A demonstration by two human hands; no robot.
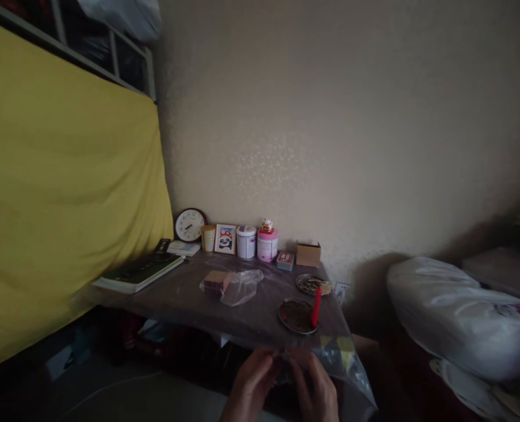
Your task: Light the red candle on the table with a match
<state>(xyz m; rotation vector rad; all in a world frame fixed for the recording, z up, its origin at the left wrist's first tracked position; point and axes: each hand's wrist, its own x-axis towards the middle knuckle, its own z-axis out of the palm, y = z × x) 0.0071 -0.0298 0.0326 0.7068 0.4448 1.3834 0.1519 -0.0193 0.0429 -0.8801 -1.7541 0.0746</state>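
Observation:
At the table's front edge my left hand (252,380) and my right hand (313,381) come close together, fingers bent and pinched. Whatever lies between the fingertips is too dark and small to make out. Just beyond them is a round metal plate (296,332) with dark brown contents, and a red candle (317,308) stands upright at its right side. Behind it a second plate (301,291) holds many thin pale sticks. Farther left, a clear plastic bag (242,287) lies against a stack of small brown boxes (216,280).
Along the wall stand a clock (190,225), a panda picture (225,240), a white tin (246,242), a pink tin (267,246) and an open cardboard box (308,255). A large book (141,272) lies left, beside a yellow curtain (67,176). White bags (453,316) are at right.

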